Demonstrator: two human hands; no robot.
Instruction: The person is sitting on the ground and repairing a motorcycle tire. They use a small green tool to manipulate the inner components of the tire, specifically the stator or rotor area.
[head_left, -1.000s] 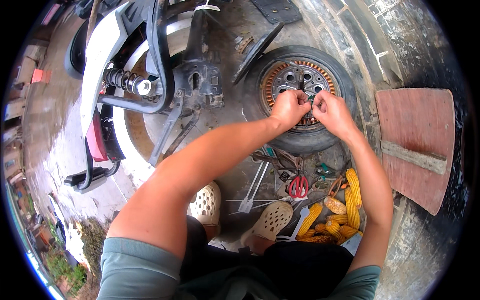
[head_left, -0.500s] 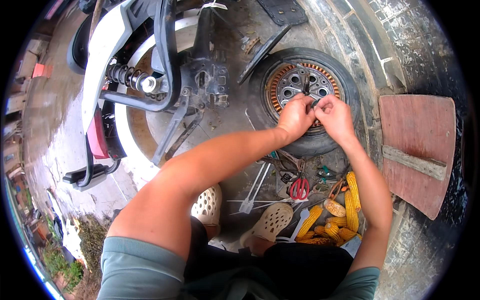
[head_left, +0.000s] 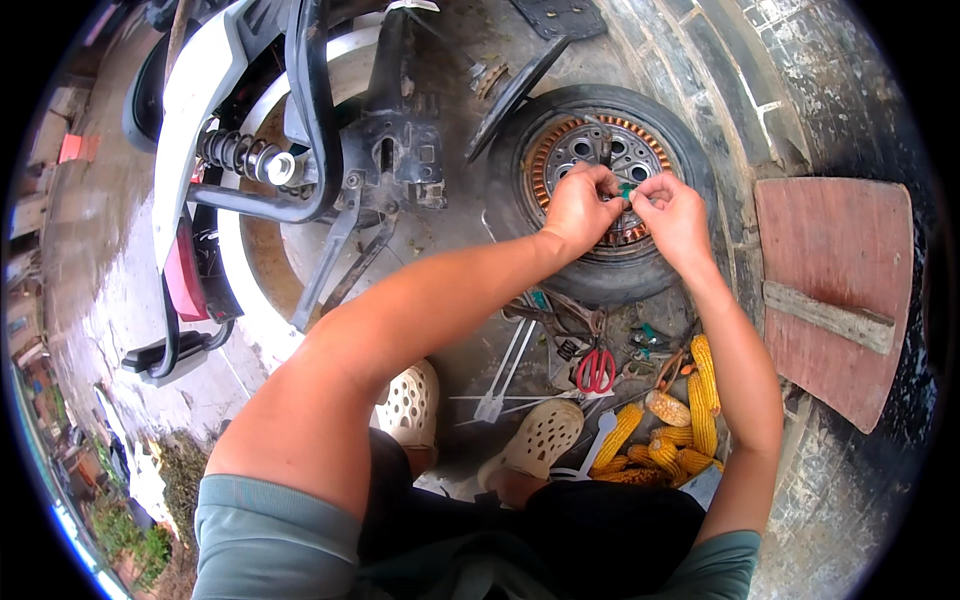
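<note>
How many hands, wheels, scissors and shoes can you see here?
Hands: 2, left hand and right hand
Wheels lying on the ground: 1, wheel
Red-handled scissors: 1
Cream shoes: 2, left shoe and right shoe
Total: 6

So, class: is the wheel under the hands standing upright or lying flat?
Lying flat: the wheel rests on the ground on its side, hub and copper windings facing up.
</note>
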